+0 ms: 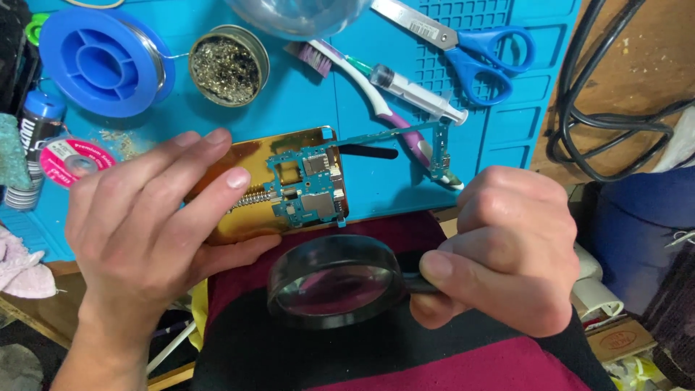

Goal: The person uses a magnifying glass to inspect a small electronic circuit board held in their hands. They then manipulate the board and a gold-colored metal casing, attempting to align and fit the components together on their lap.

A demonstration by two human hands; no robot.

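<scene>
With the board holder as landmark, the left hand [137, 232] clasps the gold board holder [250, 188] carrying the blue circuit board [308, 187], while just below-right the right hand [507, 253] pinches the magnifying glass [334, 282] by its handle, an inspection step, I judge, needing the lens raised over the board.

The left hand [145, 224] covered the left end of the gold holder plate [250, 192], so its grip there could not be seen; the right hand [507, 253] hid most of the magnifying glass [334, 282] handle, only a short dark stub showing past the thumb. The clear bowl [300, 14] and the scissors [463, 40] blades were cut off by the top edge; the black cable [601, 123] ran out at the right; the circuit board [308, 188] parts were too small to tell apart.
</scene>
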